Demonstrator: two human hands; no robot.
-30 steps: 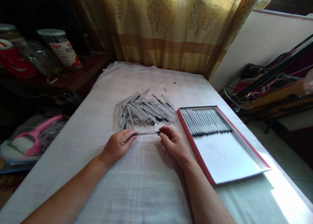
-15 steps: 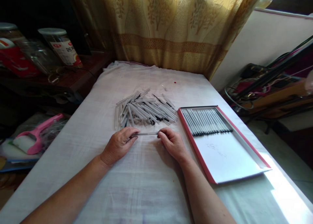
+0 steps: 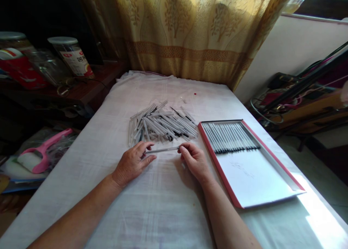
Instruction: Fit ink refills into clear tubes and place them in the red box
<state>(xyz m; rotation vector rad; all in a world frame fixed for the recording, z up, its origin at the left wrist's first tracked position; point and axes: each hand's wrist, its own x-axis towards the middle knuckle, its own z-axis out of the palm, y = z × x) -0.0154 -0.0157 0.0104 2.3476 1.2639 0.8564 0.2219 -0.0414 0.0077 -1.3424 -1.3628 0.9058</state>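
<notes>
White cloth (image 3: 152, 205) spread broadly across the near side. Beyond it, the right hand (image 3: 194, 160) pinched one end of a slim pen (image 3: 164, 149), while the left hand (image 3: 132, 161) had thumb and forefinger parted around the other. Just past them lay the pen pile (image 3: 163, 122), its right edge close beside the red-walled box (image 3: 219, 165). Farther back, cloth ran to the far edge near the curtain (image 3: 185, 53).

A room in a home — a tree-patterned curtain (image 3: 176, 57), a creased cloth (image 3: 152, 205), a labelled jar (image 3: 73, 62) on a dark cabinet (image 3: 108, 72).
</notes>
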